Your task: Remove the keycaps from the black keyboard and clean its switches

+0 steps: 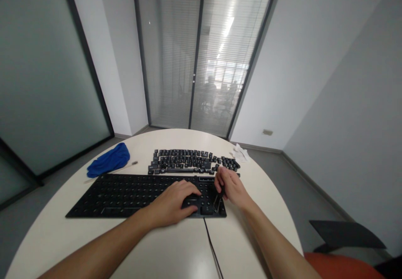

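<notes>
A black keyboard (125, 195) lies across the table, most of its keycaps off and the bare switch spots showing. Resting on its right part is my left hand (176, 201), thumb and fingers apart, with nothing held. At the number pad, my right hand (230, 185) grips a keycap puller (217, 201) with a dark handle and wire prongs pointing down. The prongs are close to the keys at the bottom right; whether they grip a cap I cannot tell. Loose black keycaps (182, 159) are laid out in keyboard order behind the keyboard.
On the round white table (157, 249), a blue cloth (109, 160) and a thin brush (125, 167) lie back left. Crumpled white tissue (240, 152) sits back right. The keyboard's cable (212, 245) runs toward me. An orange chair (339, 265) stands at the right.
</notes>
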The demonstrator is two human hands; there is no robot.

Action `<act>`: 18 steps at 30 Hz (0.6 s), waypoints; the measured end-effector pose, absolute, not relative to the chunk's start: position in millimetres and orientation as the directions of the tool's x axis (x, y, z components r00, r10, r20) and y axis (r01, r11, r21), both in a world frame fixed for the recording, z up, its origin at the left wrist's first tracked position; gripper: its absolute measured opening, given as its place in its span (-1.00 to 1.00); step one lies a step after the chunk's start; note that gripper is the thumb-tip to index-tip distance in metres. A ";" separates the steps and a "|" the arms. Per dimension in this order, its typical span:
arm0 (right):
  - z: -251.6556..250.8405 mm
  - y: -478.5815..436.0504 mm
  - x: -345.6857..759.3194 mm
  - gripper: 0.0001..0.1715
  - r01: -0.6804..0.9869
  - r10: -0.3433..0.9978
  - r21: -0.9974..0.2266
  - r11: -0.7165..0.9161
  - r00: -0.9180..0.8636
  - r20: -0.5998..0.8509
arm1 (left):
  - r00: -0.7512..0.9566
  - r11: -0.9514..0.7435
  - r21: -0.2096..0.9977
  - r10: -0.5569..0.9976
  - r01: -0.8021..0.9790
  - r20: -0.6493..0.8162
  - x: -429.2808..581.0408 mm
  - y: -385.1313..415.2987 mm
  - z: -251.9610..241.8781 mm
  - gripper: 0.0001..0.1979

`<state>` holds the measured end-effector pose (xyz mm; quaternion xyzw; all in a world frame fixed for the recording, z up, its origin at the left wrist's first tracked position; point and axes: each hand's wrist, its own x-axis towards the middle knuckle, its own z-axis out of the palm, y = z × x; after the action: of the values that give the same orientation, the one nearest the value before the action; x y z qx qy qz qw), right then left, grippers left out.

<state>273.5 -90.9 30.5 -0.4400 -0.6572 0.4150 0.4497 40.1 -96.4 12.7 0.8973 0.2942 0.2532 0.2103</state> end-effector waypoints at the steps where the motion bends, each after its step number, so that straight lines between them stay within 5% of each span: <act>1: 31.1 -91.2 273.4 -0.35 0.200 0.952 -0.941 0.273 -0.199 0.234 | 0.700 -0.740 0.524 0.633 0.422 0.330 40.1 -96.4 12.9 -0.68; 18: 32.0 -96.1 278.9 -0.43 0.220 0.918 -0.925 0.309 -0.325 0.229 | 0.696 -0.745 0.511 0.633 0.430 0.337 40.0 -97.6 13.9 -0.67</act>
<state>278.9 -96.1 32.0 -0.4087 -0.6957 0.4227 0.4126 40.0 -97.6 13.9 0.8989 0.2956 0.2537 0.2006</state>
